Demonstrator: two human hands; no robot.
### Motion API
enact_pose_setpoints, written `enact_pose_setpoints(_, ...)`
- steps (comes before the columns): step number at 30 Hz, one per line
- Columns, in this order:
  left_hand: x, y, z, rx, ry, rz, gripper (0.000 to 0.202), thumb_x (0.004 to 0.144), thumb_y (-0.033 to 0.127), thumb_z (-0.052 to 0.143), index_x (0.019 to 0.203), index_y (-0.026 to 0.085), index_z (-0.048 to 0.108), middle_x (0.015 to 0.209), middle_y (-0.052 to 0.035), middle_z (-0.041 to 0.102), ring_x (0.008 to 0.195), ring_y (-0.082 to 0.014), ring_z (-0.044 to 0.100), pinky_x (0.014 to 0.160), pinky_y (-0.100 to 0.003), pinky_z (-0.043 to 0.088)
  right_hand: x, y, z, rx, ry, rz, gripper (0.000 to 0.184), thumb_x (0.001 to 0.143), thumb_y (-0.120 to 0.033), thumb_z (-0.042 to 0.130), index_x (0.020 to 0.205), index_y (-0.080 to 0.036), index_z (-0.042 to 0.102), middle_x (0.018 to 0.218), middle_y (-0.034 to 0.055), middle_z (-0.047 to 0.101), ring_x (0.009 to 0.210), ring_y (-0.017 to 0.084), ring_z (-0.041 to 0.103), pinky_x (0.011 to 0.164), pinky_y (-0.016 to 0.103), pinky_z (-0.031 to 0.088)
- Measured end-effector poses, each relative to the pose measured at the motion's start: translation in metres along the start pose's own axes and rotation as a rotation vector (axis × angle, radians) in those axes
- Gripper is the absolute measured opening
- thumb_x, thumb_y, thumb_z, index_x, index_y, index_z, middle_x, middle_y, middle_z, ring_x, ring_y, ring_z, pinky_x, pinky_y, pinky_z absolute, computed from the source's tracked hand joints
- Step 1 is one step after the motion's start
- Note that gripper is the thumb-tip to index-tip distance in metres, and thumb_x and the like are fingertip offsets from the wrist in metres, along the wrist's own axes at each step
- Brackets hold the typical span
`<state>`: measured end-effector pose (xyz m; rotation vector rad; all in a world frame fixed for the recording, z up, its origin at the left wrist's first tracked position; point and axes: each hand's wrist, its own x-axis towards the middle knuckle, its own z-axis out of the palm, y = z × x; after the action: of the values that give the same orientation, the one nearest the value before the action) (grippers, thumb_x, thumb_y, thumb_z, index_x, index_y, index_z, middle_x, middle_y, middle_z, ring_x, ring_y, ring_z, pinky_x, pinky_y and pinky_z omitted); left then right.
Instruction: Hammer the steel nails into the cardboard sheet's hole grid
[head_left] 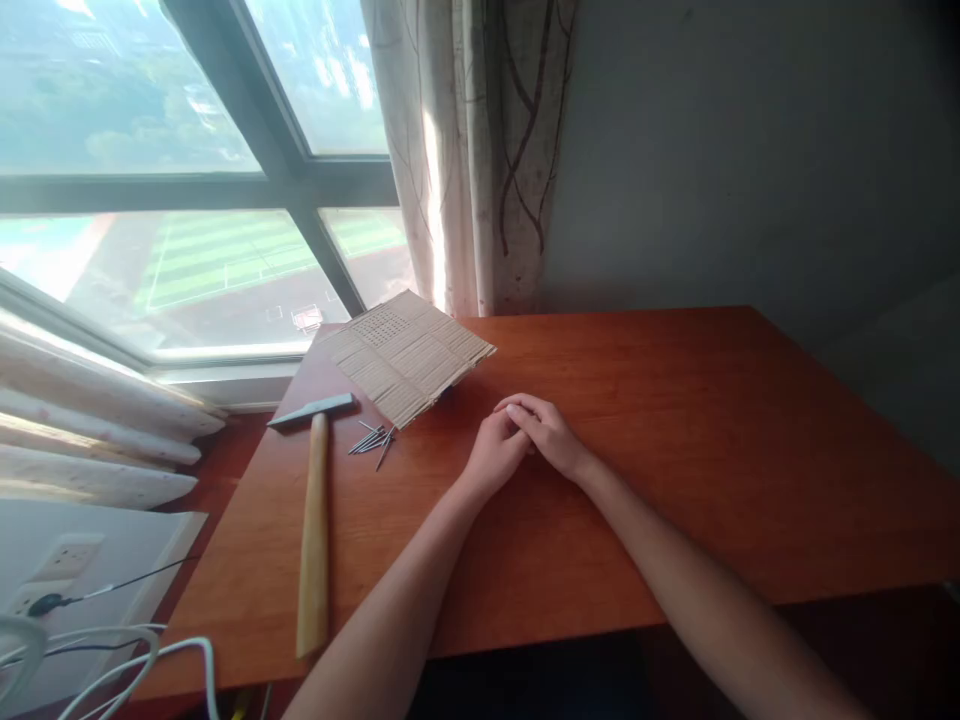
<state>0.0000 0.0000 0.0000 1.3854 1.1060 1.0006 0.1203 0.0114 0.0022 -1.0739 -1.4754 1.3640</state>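
My left hand (pixel 498 445) and my right hand (pixel 546 428) rest together on the wooden desk (pixel 675 430). The right hand's fingers curl over the left hand's, and both are closed; no object shows between them. Just beyond the hands, a corrugated cardboard piece (pixel 420 358) lies askew, its near right edge seeming raised, with a patch of small holes near its far side. Several nails (pixel 373 440) are bunched left of my left hand. Farther left lies a hammer (pixel 315 520), its wooden handle towards me and its metal head near the desk's left edge.
A window (pixel 225 270) and a curtain (pixel 450 160) border the desk's far left. White cables (pixel 202 650) and a wall socket (pixel 69 558) with a black plug are at lower left. A grey wall (pixel 712 160) stands behind the desk.
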Motion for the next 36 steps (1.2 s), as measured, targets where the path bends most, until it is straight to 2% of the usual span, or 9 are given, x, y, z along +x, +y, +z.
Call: enact_pose_setpoints(36, 0.0001, -0.0039, -0.0007, 0.022, -0.008, 0.009, 0.013, 0.076, 0.014, 0.052, 0.071, 0.012, 0.065, 0.062, -0.0014, 0.063, 0.058, -0.0123, 0.058, 0.055, -0.020, 0.045, 0.0005, 0.0018, -0.0009, -0.044, -0.007, -0.017, 0.032, 0.092, -0.047, 0.053, 0.095, -0.018, 0.068, 0.080, 0.0040, 0.066, 0.059, 0.014, 0.054, 0.045, 0.023, 0.041)
